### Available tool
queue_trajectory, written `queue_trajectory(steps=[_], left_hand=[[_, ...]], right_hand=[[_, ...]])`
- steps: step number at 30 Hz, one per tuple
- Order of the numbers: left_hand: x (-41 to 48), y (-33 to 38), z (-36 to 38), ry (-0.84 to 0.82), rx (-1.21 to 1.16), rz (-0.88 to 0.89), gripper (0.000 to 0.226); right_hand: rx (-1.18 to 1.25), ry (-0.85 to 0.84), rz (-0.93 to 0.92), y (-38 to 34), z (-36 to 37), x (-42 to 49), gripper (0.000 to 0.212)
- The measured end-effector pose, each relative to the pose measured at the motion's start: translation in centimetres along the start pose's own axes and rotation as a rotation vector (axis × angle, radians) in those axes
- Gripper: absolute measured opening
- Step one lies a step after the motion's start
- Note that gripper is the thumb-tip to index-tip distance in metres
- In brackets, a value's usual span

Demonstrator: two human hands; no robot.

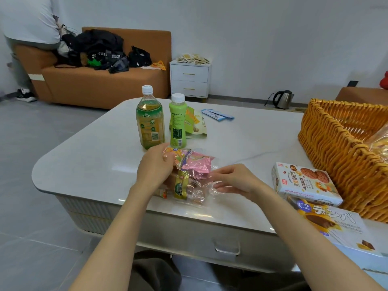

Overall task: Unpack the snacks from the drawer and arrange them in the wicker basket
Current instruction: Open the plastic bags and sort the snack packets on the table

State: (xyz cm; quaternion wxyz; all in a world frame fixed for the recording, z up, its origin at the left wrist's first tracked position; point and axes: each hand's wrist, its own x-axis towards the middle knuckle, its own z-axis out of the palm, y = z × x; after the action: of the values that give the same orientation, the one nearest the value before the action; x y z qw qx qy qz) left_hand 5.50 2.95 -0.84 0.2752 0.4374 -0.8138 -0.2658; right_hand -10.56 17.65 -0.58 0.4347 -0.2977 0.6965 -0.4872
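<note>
We are mid-unpacking: our left grip (pixel 155 166) clasps the clear bag of mixed snacks (pixel 189 179), which lies on the surface (pixel 94 164) well left of the wicker basket (pixel 336 148), while our right grip (pixel 237 181) pinches the bag's loose plastic. Next, we judge, the packets must be drawn free and carried rightward into the basket, past the cookie box (pixel 304 181) beside it.
</note>
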Motion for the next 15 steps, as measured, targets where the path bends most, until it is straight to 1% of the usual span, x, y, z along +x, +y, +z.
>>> queue_trajectory(steps=[3,5,8,10,11,13,15], left_hand=[[0.0,1.4,1.0,-0.073,0.004,0.144,0.045],[0.2,1.8,1.7,-0.116,0.087,0.188,0.046],[0.3,2.0,2.2,-0.17,0.267,0.203,0.048],[0.6,2.3,1.9,-0.197,0.323,0.182,0.048],[0.8,2.6,1.7,-0.208,0.335,0.163,0.049],[1.4,3.0,1.3,-0.224,0.348,0.132,0.051],[1.8,3.2,1.1,-0.238,0.335,0.112,0.052]], right_hand=[[-0.101,0.15,-0.088,-0.2,-2.3,0.2,0.012],[-0.174,0.267,-0.184,-0.1,-3.1,1.0,0.012],[-0.3,0.359,-0.291,-0.4,-3.4,3.2,0.014],[-0.363,0.356,-0.315,-1.1,-3.2,5.6,0.016],[-0.392,0.328,-0.315,-1.6,-3.0,7.0,0.017],[-0.47,0.239,-0.281,-2.4,-2.6,9.9,0.022],[-0.571,0.135,-0.233,-2.8,-2.1,12.3,0.033]])
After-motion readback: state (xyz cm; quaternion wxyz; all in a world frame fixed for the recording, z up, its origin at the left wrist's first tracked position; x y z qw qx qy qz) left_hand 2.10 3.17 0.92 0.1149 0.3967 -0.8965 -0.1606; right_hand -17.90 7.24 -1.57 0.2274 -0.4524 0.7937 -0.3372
